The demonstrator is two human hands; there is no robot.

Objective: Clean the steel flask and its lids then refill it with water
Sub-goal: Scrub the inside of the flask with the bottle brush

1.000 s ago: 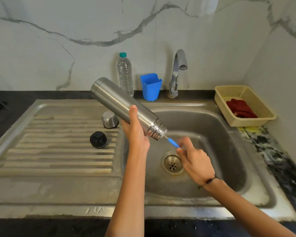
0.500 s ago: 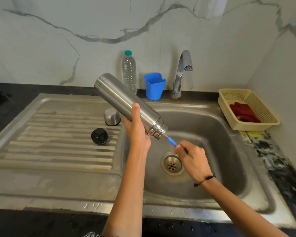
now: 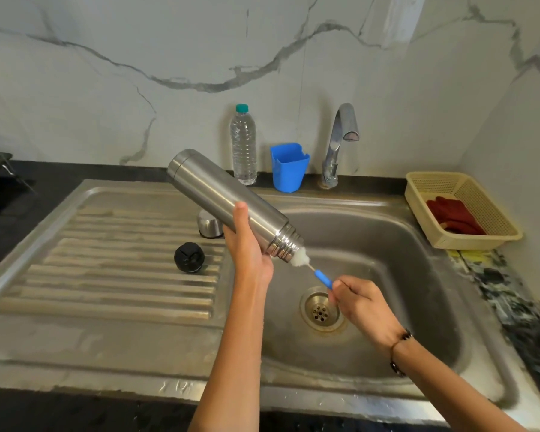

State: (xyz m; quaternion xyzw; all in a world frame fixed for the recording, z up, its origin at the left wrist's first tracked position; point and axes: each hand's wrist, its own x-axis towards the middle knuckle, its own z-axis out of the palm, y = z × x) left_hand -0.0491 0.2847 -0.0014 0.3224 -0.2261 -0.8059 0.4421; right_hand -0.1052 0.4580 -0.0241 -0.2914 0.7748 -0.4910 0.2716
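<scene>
My left hand (image 3: 247, 244) grips the steel flask (image 3: 228, 204) near its threaded neck, tilted with the mouth pointing down-right over the sink basin (image 3: 402, 260). My right hand (image 3: 362, 304) holds the blue handle of a bottle brush (image 3: 323, 279). The brush's white foamy head (image 3: 301, 260) shows at the flask's mouth. A steel cup lid (image 3: 211, 226) stands on the drainboard behind my left hand. The black inner stopper (image 3: 189, 257) lies further left on the ridged drainboard (image 3: 106, 275).
A tap (image 3: 340, 141) rises behind the basin, shut off. A clear water bottle (image 3: 243, 145) and a blue holder (image 3: 289, 168) stand at the back edge. A cream basket (image 3: 462, 210) with red cloth sits right. The drain (image 3: 321, 310) lies under my right hand.
My right hand has drawn the brush outward, so its white head now shows at the flask's mouth. The flask stays tilted in my left hand.
</scene>
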